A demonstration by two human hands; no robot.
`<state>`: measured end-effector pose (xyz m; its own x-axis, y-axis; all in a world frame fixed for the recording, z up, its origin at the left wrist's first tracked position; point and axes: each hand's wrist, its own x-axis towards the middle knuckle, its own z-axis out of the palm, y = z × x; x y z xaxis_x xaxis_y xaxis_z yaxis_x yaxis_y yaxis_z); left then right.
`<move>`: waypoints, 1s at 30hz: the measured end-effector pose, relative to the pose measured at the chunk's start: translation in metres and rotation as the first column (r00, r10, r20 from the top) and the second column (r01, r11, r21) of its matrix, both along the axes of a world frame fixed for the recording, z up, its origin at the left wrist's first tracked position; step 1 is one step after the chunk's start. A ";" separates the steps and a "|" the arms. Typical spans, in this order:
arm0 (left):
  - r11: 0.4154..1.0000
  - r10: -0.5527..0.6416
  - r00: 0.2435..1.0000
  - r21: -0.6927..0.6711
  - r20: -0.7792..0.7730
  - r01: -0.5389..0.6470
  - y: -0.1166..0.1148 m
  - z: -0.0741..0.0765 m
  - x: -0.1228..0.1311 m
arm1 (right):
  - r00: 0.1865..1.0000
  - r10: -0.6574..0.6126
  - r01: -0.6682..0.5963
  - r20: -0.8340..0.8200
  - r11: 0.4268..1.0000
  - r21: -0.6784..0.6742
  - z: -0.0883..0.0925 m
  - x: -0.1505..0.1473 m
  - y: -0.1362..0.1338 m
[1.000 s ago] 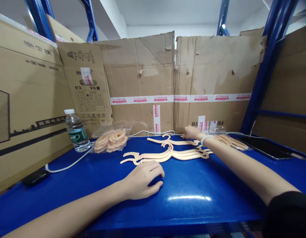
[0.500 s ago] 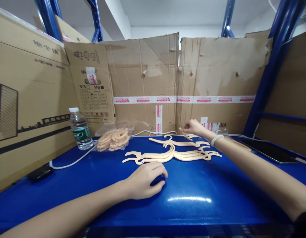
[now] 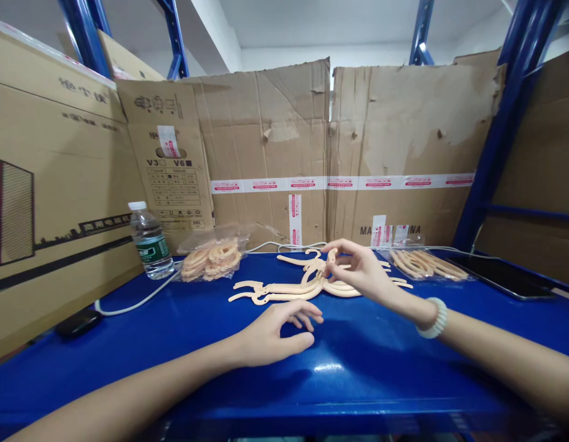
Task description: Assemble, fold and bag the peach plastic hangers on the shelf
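My right hand (image 3: pixel 358 270) hovers over the blue shelf, pinching a small pale curved piece (image 3: pixel 331 258) between thumb and fingers. Under and beside it lies a pile of long cream-coloured curved strips (image 3: pixel 284 287). My left hand (image 3: pixel 277 331) rests low on the blue surface (image 3: pixel 348 362) just in front of that pile, fingers spread apart and holding nothing. A white bead bracelet (image 3: pixel 434 318) circles my right wrist.
A clear bag of cream rings (image 3: pixel 213 255) and a water bottle (image 3: pixel 150 240) stand at the back left. Another bag of curved pieces (image 3: pixel 422 263) and a dark tablet (image 3: pixel 505 275) lie at the right. Cardboard boxes wall the back and left. A white cable and black device (image 3: pixel 75 320) lie left.
My right hand drew back from the far right bag toward the middle, carrying a small piece. My left hand's fingers spread open from a curled rest.
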<state>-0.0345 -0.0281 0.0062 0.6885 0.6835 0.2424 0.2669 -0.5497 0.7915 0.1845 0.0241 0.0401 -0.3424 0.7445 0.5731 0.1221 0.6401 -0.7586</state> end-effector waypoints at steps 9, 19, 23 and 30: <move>0.973 0.175 0.943 -0.193 0.282 -0.123 0.017 -0.013 0.004 | 0.998 0.049 -0.044 0.033 0.988 -0.145 -0.034 -0.026 -0.026; 0.900 0.323 0.866 -0.406 0.382 -0.156 0.017 -0.005 0.002 | 0.833 -0.266 0.156 0.486 0.954 0.255 -0.013 0.022 0.037; 0.889 0.370 0.822 -0.421 0.433 -0.179 0.024 -0.002 -0.002 | 0.538 -0.518 0.248 0.666 0.852 0.462 -0.023 0.056 0.077; 0.854 0.480 0.711 -0.460 0.513 -0.244 0.034 0.005 -0.012 | 0.551 -0.480 0.263 0.682 0.876 0.404 -0.045 0.061 0.100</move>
